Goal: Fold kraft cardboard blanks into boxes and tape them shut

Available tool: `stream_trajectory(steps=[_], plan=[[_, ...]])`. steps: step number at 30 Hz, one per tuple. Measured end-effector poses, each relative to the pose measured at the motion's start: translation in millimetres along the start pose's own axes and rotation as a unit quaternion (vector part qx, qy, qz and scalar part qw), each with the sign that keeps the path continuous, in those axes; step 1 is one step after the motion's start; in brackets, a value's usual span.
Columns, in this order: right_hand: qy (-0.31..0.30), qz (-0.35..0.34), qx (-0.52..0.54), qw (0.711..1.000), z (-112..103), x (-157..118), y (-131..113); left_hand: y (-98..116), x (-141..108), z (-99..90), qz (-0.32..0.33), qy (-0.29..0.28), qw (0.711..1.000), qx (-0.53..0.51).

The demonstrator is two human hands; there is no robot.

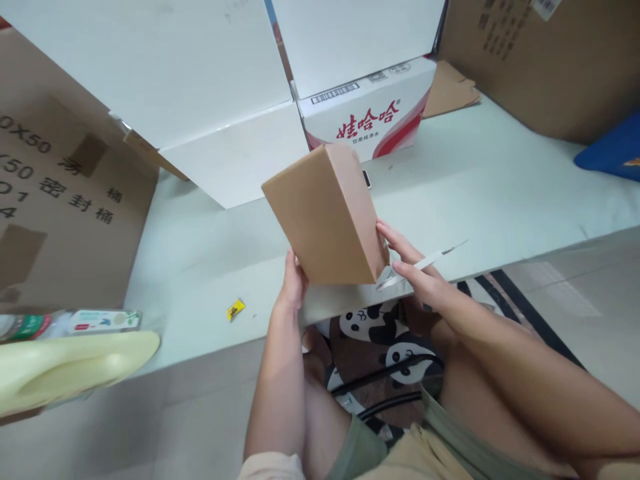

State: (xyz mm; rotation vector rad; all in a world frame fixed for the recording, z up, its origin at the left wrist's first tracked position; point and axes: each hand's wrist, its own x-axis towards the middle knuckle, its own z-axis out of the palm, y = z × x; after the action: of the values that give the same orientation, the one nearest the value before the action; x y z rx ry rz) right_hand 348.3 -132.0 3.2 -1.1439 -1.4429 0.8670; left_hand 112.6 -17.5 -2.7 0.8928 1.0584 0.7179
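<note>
A plain brown cardboard box (320,220) is tilted above the front part of the table, its broad face toward me. My left hand (294,283) grips its lower left edge, thumb up along the side and the other fingers hidden behind. On the right side, my right hand (413,270) presses its fingers against the box's narrow face near the lower corner. A slim white tool with a thin pointed tip (427,261) crosses by the right thumb and fingers; whether the hand grips it or it lies on the table, I cannot tell.
White cartons, one with red lettering (367,123), stand behind on the pale table (200,267). Big brown cartons (65,180) flank both sides. A small yellow packet (235,309), a pale yellow plastic item (80,367) and a blue object (613,150) are also there.
</note>
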Motion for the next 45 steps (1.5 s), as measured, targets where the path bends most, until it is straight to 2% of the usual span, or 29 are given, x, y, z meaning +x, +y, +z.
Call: stream_trajectory(steps=[4, 7, 10, 13, 16, 20, 27, 31, 35, 39, 42, 45], plan=[[0.043, -0.021, -0.008, 0.999, -4.9, -3.2, -4.1, -13.4, 0.0, 5.1, -0.044, -0.004, 0.996, 0.072], [0.074, -0.021, -0.01, 0.997, -6.0, -2.6, -5.6, -21.2, -0.6, 11.8, -0.067, -0.047, 0.989, 0.127], [0.092, -0.026, -0.004, 0.995, -6.4, -0.6, -7.1, -21.7, -0.9, 15.2, -0.047, -0.089, 0.978, 0.181], [0.098, -0.028, -0.016, 0.995, -6.8, 1.3, -7.8, -17.6, 0.2, 14.2, -0.028, -0.089, 0.976, 0.199], [0.107, -0.012, -0.028, 0.994, -7.3, 2.7, -5.4, -12.2, 2.1, 11.6, -0.047, -0.04, 0.983, 0.171], [0.132, 0.018, -0.043, 0.99, -7.8, 3.6, 5.4, -2.8, 2.7, 7.7, -0.082, 0.023, 0.994, 0.072], [0.162, 0.06, -0.011, 0.985, -3.6, 2.0, 17.8, 13.5, -0.4, -1.4, -0.113, 0.004, 0.991, -0.064], [0.149, 0.008, -0.021, 0.989, -1.2, 3.1, 9.9, 14.0, -2.5, -4.1, -0.1, -0.033, 0.993, -0.061], [0.148, -0.042, -0.087, 0.984, -1.4, 5.6, 2.5, 3.3, -3.5, -1.2, -0.093, -0.07, 0.992, 0.052], [0.139, -0.071, -0.108, 0.982, -1.2, 8.4, 0.1, -8.8, -0.8, 3.5, -0.082, -0.063, 0.986, 0.131], [0.12, -0.091, -0.123, 0.981, -0.9, 10.4, 2.1, -10.7, 2.4, 5.1, -0.07, -0.041, 0.992, 0.097], [0.102, -0.113, -0.137, 0.979, 0.1, 11.7, 4.8, -9.1, 3.1, 8.2, -0.064, -0.021, 0.998, 0.006]])
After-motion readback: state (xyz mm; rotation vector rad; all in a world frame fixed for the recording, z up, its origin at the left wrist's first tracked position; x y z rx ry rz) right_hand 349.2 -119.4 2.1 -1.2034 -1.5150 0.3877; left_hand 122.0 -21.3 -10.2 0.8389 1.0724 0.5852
